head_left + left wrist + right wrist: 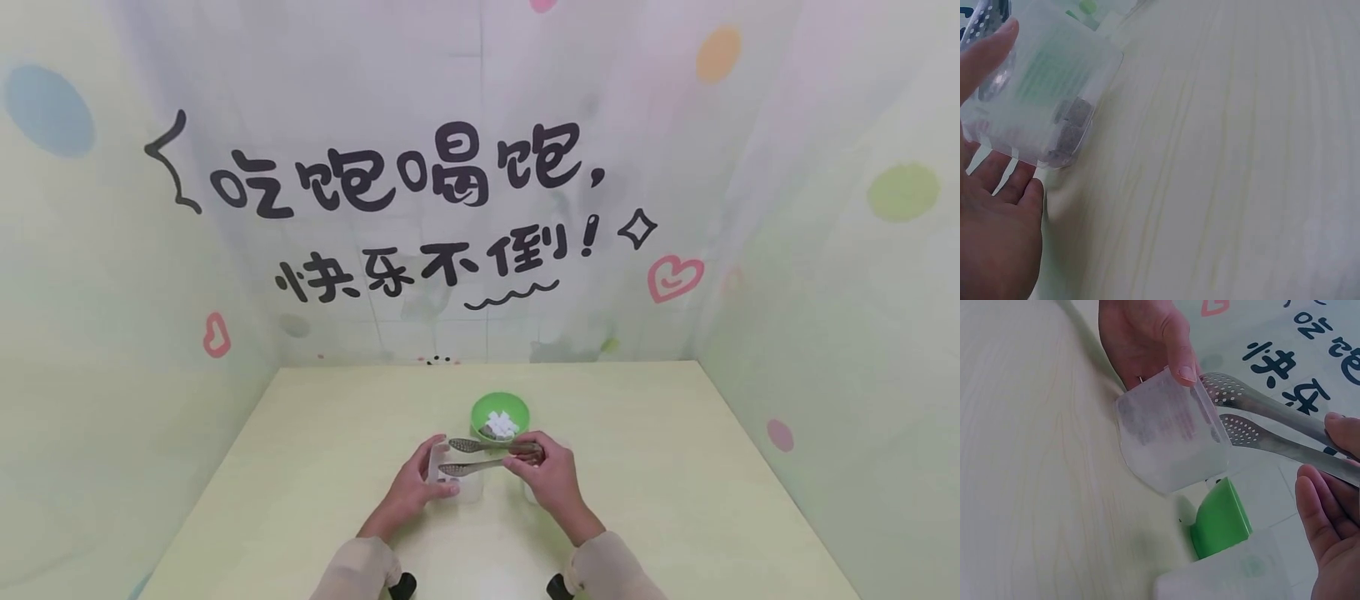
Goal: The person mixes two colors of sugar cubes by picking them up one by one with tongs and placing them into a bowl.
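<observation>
My left hand (411, 489) grips a translucent plastic box (1166, 437), thumb at its rim and fingers under it. The box is tilted and raised off the table; through its wall in the left wrist view show dark brownish cubes (1071, 128). Metal tongs (487, 447) with perforated ends are held in my right hand (555, 477), between thumb and fingers. Their arms stand apart, the tips at the box's mouth; whether anything lies between them I cannot tell. Just beyond the hands, a green bowl (480, 405) contains white cubes (501, 423) and some dark pieces.
A second translucent box (1225, 578) stands on the table under my right hand, partly hidden by it in the head view. The pale wooden table (337, 417) ends at a printed curtain (375, 333) at the back and sides.
</observation>
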Tool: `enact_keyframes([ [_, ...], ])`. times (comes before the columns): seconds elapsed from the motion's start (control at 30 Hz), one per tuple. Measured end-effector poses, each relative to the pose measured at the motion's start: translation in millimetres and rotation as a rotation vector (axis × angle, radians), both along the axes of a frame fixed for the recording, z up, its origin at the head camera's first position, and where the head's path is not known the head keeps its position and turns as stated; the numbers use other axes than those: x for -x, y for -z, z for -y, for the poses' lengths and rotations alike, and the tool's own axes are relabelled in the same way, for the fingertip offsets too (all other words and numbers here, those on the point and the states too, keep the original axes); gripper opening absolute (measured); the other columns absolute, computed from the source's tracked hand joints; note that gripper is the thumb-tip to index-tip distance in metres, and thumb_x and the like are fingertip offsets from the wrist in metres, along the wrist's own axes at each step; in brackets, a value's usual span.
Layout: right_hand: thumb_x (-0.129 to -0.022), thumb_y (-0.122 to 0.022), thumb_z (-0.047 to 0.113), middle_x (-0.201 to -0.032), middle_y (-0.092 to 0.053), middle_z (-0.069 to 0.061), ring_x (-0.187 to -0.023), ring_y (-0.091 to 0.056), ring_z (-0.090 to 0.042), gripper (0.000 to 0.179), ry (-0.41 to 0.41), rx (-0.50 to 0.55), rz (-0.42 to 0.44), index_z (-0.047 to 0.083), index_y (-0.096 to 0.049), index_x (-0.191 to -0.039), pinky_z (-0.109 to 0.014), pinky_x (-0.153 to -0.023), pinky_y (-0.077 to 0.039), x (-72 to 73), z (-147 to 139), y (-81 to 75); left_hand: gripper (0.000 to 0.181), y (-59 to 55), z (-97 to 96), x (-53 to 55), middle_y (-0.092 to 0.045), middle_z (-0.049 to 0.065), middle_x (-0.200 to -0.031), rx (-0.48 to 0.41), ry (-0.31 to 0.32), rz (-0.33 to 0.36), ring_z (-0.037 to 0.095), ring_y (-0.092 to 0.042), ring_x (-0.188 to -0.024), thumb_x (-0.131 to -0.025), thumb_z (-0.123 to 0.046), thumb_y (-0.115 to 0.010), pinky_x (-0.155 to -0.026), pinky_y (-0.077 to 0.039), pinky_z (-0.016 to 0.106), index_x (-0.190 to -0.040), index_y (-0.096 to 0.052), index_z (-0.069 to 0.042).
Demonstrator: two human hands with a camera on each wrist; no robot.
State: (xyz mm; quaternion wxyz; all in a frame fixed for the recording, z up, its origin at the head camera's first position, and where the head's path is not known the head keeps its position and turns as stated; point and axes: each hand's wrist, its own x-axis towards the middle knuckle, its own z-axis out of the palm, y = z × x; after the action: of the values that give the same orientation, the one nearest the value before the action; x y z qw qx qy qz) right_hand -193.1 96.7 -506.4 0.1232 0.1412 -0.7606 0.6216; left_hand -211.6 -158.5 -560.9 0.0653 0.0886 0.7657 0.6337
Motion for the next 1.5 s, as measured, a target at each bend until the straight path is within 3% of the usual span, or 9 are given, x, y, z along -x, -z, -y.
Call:
enact_keyframes([
  [0.17,-0.078,-0.082,0.010,-0.090,-0.071,-0.021,-0.077,-0.069,-0.016,0.028,-0.008,-0.019,0.001,0.001,-0.067,-0.099,-0.026,-0.064,-0.059,-5.3,0,4.3,0.092,5.3,-0.4,-4.3,-0.040,0.022,-0.147,0.001,0.018,0.017,0.039,-0.040,-0.133,-0.074,-0.011,-0.083,-0.111,-0.032,0.049,-0.150,-0.032,-0.010],
  [0.53,-0.078,-0.081,0.010,-0.089,-0.071,-0.019,-0.075,-0.068,-0.014,0.026,-0.033,-0.098,-0.006,0.001,-0.066,-0.098,-0.024,-0.063,-0.058,-1.5,-1,5.0,0.091,4.3,-0.6,-4.7,-0.041,0.024,-0.145,0.019,0.022,-0.015,0.042,-0.040,-0.132,-0.075,-0.011,-0.083,-0.109,-0.033,0.051,-0.150,-0.031,-0.006],
  [0.63,-0.078,-0.081,0.010,-0.089,-0.071,-0.016,-0.073,-0.067,-0.014,0.025,-0.037,-0.129,0.000,0.002,-0.067,-0.097,-0.024,-0.062,-0.058,0.6,-1,2.9,0.091,2.4,-0.8,-4.7,-0.041,0.022,-0.146,0.022,0.011,0.004,0.040,-0.038,-0.134,-0.074,-0.011,-0.083,-0.110,-0.031,0.051,-0.150,-0.033,-0.008],
  [1.0,-0.079,-0.081,0.016,-0.085,-0.070,0.000,-0.072,-0.063,-0.011,0.024,-0.073,-0.305,0.112,0.007,-0.067,-0.096,-0.024,-0.057,-0.054,8.4,10,-6.3,0.090,1.2,-0.2,-2.4,-0.045,0.019,-0.144,0.017,-0.009,-0.009,0.037,-0.039,-0.134,-0.073,-0.011,-0.085,-0.111,-0.030,0.052,-0.148,-0.036,-0.009],
  [1.23,-0.079,-0.081,0.018,-0.083,-0.071,0.002,-0.072,-0.062,-0.010,0.023,-0.070,-0.363,0.128,0.010,-0.067,-0.094,-0.024,-0.055,-0.052,7.1,16,-7.6,0.088,-34.8,-4.9,-18.3,-0.042,0.024,-0.144,0.033,0.014,0.006,0.042,-0.034,-0.136,-0.075,-0.010,-0.083,-0.112,-0.027,0.054,-0.147,-0.034,-0.002],
  [1.5,-0.079,-0.081,0.018,-0.082,-0.070,0.004,-0.071,-0.061,-0.009,0.021,-0.065,-0.400,0.121,0.010,-0.067,-0.093,-0.024,-0.056,-0.051,9.8,17,-11.0,0.087,-35.9,-3.7,-16.9,-0.042,0.026,-0.144,0.021,0.024,0.002,0.043,-0.033,-0.136,-0.075,-0.010,-0.083,-0.112,-0.025,0.055,-0.148,-0.034,-0.003],
])
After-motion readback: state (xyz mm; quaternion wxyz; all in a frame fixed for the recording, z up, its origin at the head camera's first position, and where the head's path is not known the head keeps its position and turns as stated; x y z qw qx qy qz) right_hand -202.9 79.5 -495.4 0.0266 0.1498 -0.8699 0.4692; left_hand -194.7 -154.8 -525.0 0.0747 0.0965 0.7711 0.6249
